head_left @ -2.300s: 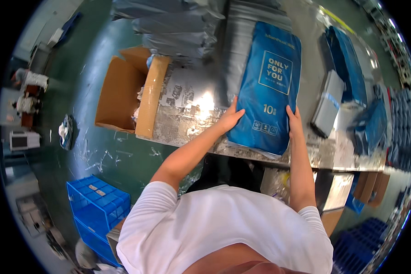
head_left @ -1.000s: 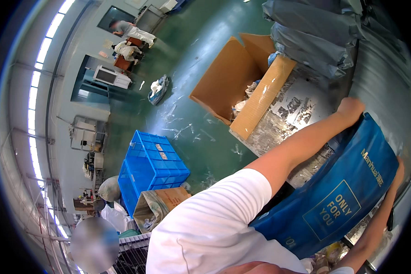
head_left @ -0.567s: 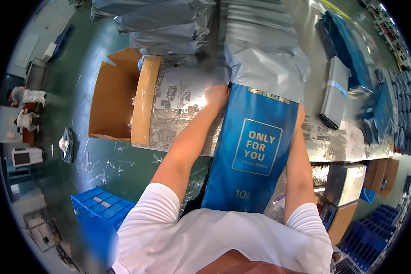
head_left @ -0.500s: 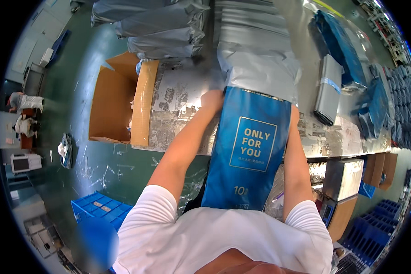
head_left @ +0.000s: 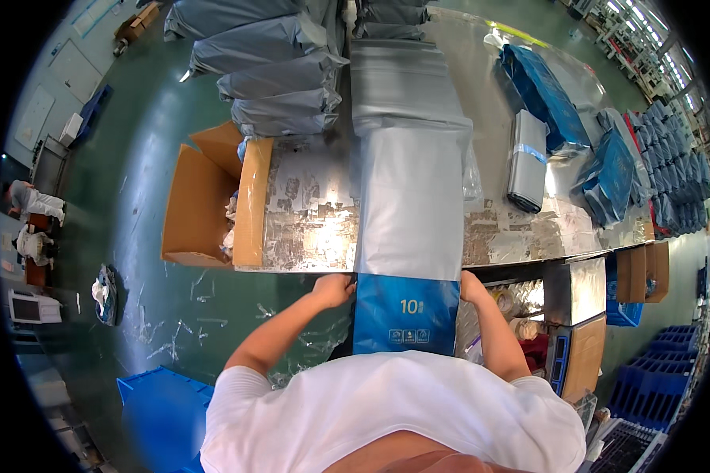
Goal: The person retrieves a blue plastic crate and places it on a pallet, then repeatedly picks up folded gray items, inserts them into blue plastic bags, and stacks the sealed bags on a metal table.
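Observation:
A long blue printed package lies in front of my body, its far part covered by a grey plastic mailing bag. The bag's mouth crosses the package just past the table's front edge. At the left corner of that mouth, my left hand is closed with curled fingers on the bag's edge. My right hand grips the opposite corner, its fingertips partly hidden behind the plastic. More flat grey bags lie beyond, under or behind the one I hold.
Filled grey bags are stacked at the far left. An opened cardboard box stands at the table's left end. Across the right side lie a folded grey bundle and blue packages. A blue crate sits at lower left.
Both hands have come toward my body, drawing the grey bag's mouth along the blue package. Only the package's near end still shows. My view has shifted slightly.

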A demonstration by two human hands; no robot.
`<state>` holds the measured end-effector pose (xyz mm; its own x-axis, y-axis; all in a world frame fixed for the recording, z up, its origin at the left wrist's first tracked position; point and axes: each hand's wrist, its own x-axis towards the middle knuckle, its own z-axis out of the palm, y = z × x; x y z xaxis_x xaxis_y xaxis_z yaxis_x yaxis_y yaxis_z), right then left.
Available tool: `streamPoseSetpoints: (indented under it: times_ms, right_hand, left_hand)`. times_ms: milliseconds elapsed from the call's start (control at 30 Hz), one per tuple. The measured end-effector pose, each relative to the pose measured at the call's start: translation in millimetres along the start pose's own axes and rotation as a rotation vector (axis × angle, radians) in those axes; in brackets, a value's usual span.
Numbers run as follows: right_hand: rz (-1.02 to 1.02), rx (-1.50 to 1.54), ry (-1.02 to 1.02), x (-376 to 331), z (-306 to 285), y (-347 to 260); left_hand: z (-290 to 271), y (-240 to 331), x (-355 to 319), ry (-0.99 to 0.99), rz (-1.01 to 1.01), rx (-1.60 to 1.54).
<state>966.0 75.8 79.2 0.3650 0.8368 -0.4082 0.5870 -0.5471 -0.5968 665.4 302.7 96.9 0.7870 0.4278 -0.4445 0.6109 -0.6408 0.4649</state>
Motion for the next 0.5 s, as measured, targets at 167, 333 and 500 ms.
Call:
streamPoseSetpoints:
  times_ms: [167, 333, 500]
  right_hand:
    - [0.164, 0.384, 0.193, 20, 38, 38]
    - [0.212, 0.046, 0.181, 9, 39, 11]
    - [0.204, -0.311, 0.043, -9, 30, 0]
  left_hand:
    - [18, 8, 20, 0.189, -0.078, 0.001]
    - [26, 10, 15, 0.312, -0.178, -0.069]
    - [-2, 12, -8, 0.081, 0.0, 0.113]
